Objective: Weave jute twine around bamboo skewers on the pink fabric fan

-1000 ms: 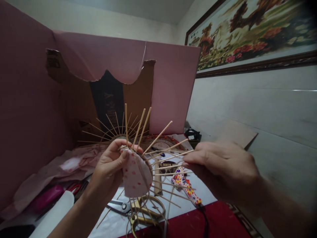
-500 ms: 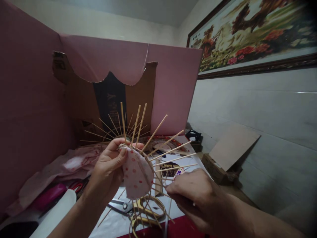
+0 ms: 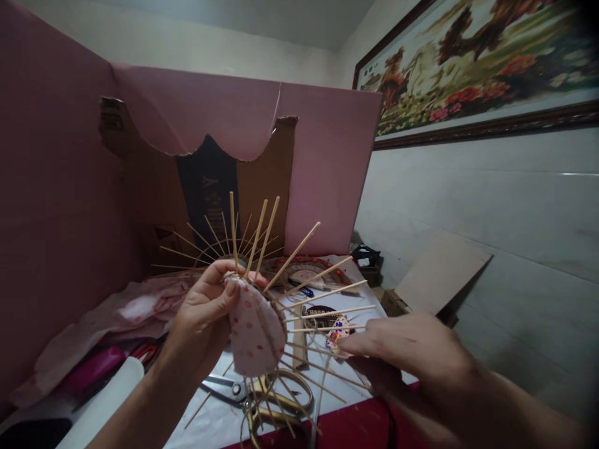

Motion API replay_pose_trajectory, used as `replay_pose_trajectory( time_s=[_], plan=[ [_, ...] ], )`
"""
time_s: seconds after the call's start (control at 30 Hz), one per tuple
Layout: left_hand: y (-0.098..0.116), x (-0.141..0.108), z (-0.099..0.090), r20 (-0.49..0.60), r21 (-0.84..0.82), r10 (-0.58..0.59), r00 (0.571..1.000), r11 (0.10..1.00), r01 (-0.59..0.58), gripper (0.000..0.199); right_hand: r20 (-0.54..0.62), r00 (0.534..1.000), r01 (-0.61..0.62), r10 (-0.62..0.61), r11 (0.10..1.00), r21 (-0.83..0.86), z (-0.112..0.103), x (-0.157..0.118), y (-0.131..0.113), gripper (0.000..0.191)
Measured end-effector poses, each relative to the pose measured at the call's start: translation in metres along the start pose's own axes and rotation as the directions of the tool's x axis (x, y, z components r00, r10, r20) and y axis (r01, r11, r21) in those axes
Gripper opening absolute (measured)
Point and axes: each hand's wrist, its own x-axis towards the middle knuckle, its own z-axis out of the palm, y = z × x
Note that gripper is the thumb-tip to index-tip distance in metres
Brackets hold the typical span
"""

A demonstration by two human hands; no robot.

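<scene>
My left hand [image 3: 208, 305] pinches the upper edge of a round frame covered in white cloth with red dots [image 3: 255, 333]. Thin wooden sticks [image 3: 294, 255] fan out from its rim, up, to the right and downward. My right hand [image 3: 416, 355] is closed, thumb against fingers, right of the frame by the tips of the side sticks. What its fingers hold, if anything, I cannot make out. Just beyond its fingertips is a small piece with a purple and orange pattern [image 3: 337, 333]. Gold-handled scissors [image 3: 281, 399] lie below the frame, partly behind the sticks.
Behind stands a second frame of radiating sticks [image 3: 215, 240], before a cut cardboard sheet [image 3: 266, 187]. Pink cloth [image 3: 107, 324] and a magenta item [image 3: 96, 368] lie left. A decorated semicircular piece [image 3: 309, 271] lies at the back; cardboard [image 3: 442, 271] leans against the right wall.
My right hand has moved right, away from the frame, uncovering more of the patterned piece. The cloth-covered frame has turned slightly, its right-hand sticks swinging a little lower. My left hand keeps its grip.
</scene>
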Motion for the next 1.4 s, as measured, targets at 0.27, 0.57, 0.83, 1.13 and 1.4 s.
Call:
replay_pose_trajectory(
  time_s=[0.27, 0.57, 0.83, 1.13, 1.4],
  plan=[
    [-0.003, 0.001, -0.002, -0.007, 0.004, -0.061, 0.998, 0.998, 0.061, 0.026, -0.096, 0.995, -0.023, 0.021, 0.999, -0.028, -0.031, 0.020, 0.010, 0.015],
    [-0.003, -0.001, -0.002, 0.028, 0.022, -0.069, 0.997, 0.997, 0.068, 0.024, 0.090, 0.894, -0.367, 0.438, 0.605, 0.707, -0.019, 0.034, 0.056, 0.019],
    [-0.002, 0.001, -0.004, 0.038, -0.014, -0.058, 0.998, 0.998, 0.058, 0.023, 0.296, 0.830, -0.481, 0.472, 0.338, 0.809, 0.011, 0.032, 0.085, 0.022],
    [-0.004, -0.005, 0.004, 0.076, -0.049, -0.101, 0.992, 0.993, 0.105, 0.018, 0.626, 0.681, -0.717, 0.380, 0.172, 0.676, 0.060, 0.016, 0.085, 0.026],
    [-0.007, -0.004, 0.001, 0.075, -0.075, -0.125, 0.989, 0.989, 0.131, 0.018, 0.677, 0.640, -0.756, 0.363, 0.139, 0.639, 0.071, 0.013, 0.092, 0.029]
  ],
)
